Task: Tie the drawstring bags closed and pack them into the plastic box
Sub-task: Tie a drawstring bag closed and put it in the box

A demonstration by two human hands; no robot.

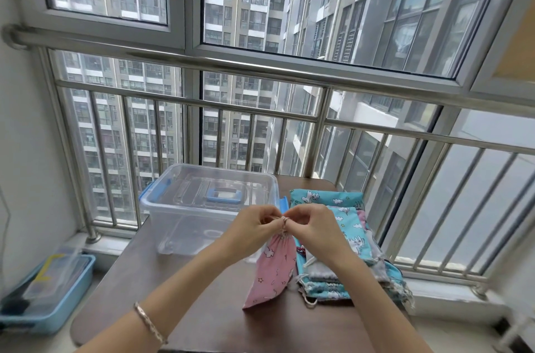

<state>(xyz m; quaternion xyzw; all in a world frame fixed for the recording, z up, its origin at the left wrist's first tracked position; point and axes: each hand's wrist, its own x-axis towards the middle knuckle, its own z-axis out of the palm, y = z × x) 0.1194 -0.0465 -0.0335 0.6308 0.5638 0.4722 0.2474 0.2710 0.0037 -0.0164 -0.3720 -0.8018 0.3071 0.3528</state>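
A pink drawstring bag [270, 268] with small prints hangs above the table, its neck gathered tight. My left hand [254, 225] and my right hand [309, 222] meet at that neck, each pinching the drawstring [284, 219]. Behind them stands the clear plastic box [173, 208] with blue latches, its lid with a blue handle [224, 195] resting on top. To the right lies a pile of teal, grey and pink drawstring bags [347, 225], cords trailing at its front edge.
The dark brown table [162, 294] stands against a steel railing [318, 127] and large windows. On the floor at the left sits a light blue tray [49, 294] holding several items. A silver bracelet [150, 323] circles my left wrist.
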